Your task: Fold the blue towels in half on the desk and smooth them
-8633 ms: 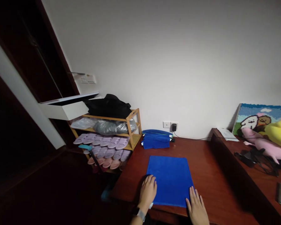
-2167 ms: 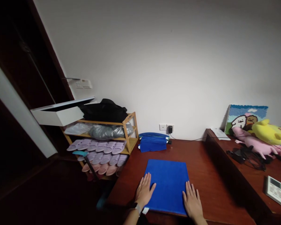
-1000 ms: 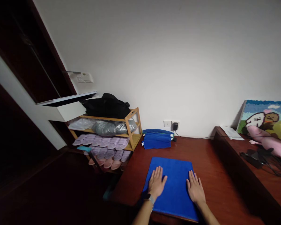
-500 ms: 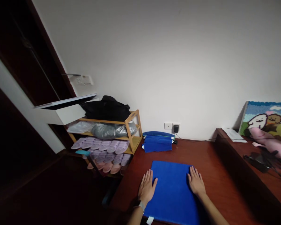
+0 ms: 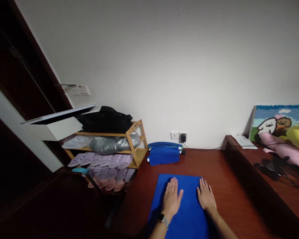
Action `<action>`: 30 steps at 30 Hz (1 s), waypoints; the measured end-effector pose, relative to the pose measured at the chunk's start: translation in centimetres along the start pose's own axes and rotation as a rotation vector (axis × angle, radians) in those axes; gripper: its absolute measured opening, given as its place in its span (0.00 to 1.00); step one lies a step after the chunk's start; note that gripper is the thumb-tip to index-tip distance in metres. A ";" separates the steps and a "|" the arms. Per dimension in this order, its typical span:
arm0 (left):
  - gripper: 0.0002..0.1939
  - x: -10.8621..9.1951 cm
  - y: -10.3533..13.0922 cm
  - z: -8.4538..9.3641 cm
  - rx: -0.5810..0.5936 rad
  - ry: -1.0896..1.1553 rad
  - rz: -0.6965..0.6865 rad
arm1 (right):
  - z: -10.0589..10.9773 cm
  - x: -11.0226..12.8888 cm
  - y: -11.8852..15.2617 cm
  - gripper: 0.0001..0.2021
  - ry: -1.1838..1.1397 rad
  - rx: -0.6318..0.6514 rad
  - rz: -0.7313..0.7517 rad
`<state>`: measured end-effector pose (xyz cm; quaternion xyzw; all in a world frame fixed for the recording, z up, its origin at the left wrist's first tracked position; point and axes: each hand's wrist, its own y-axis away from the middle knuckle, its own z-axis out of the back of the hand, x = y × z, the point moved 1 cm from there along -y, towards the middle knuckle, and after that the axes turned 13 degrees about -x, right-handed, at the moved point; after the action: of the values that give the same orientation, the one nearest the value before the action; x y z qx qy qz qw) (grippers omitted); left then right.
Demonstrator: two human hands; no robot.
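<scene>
A blue cloth (image 5: 186,212) lies spread flat on the reddish-brown table (image 5: 234,192). My left hand (image 5: 172,197) is over the cloth's left half, fingers stretched out and thumb apart; whether it presses on the fabric or hovers just above, I cannot tell. At the cloth's right edge rests my right hand (image 5: 206,196), open and palm down, partly on the fabric. Neither hand grips anything. Farther back, close to the wall, more blue cloths (image 5: 164,154) with white tags lie in a folded pile.
A wooden rack (image 5: 137,149) with several slippers (image 5: 99,161) and a black bag (image 5: 106,119) stands left of the table. A black plug (image 5: 183,137) trails a cable along the wall. On the raised ledge at right sit a pink plush toy (image 5: 284,151) and a picture (image 5: 276,121).
My left hand has moved rightward from the cloth's left edge to over the fabric. My right hand stays by the right edge. The view has shifted slightly.
</scene>
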<state>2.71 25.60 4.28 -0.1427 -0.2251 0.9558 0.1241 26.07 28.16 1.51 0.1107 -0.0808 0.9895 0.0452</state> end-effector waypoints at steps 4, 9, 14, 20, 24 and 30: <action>0.32 -6.8 -0.9 -2.9 0.112 0.157 -0.212 | 0.1 -0.2 0.1 0.34 0.029 0.008 0.033; 0.33 -5.9 -0.9 -4.6 0.181 0.143 -0.104 | -0.1 -0.3 0.1 0.35 0.031 0.012 0.029; 0.36 2.9 -1.5 -1.8 0.172 -0.027 0.113 | -0.6 -0.4 0.0 0.35 -0.002 -0.015 0.009; 0.37 10.1 -0.5 0.2 0.112 -0.132 0.197 | -1.5 -0.7 -0.1 0.36 0.008 -0.012 0.001; 0.37 10.5 -0.1 -0.4 0.073 -0.118 0.188 | -1.3 -0.8 -0.9 0.36 -0.007 -0.006 -0.012; 0.38 10.3 -0.2 -0.4 0.076 -0.105 0.189 | -0.8 -0.1 -2.1 0.35 0.023 -0.009 0.012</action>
<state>-6.74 29.04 1.78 -0.1081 -0.1803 0.9773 0.0269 26.26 30.31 1.04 0.0985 -0.0853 0.9906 0.0407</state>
